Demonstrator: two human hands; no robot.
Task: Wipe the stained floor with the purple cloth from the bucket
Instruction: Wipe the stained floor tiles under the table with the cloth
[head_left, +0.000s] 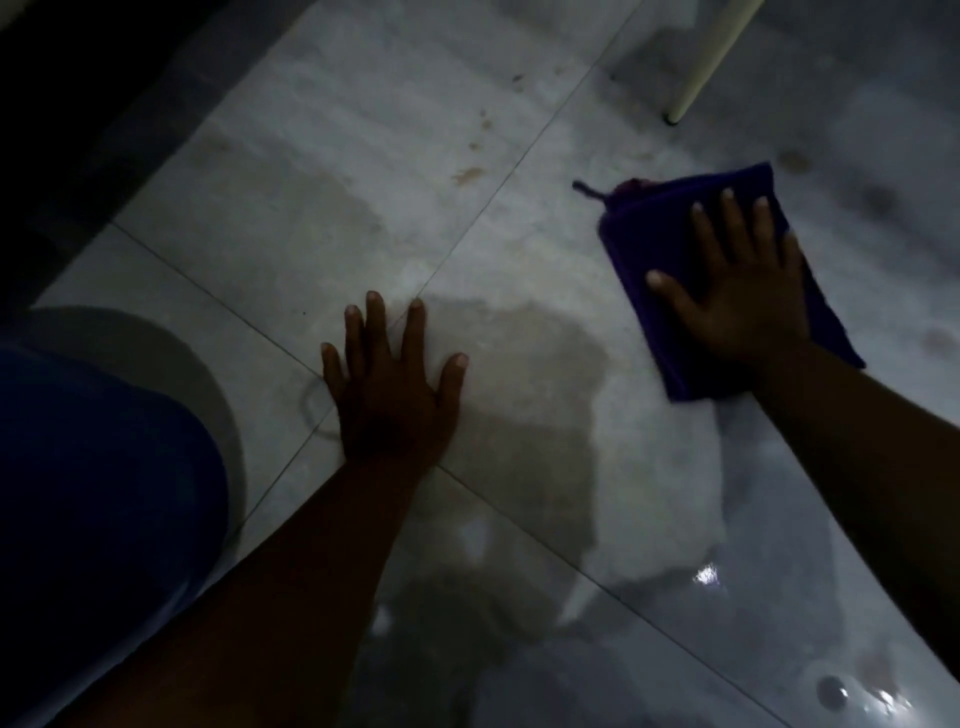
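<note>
Wiping is in hand: the folded purple cloth (675, 332) is pressed flat under the spread right hand (748, 301); brown stains (470, 174) beyond require passes.

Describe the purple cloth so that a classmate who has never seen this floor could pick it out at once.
Start at the pale furniture leg at the top right of the tiled floor. Just below it, the right hand presses flat on the purple cloth. It is the only dark violet, folded thing, with a small loop at its upper-left corner; the left hand rests on bare tile.
</note>
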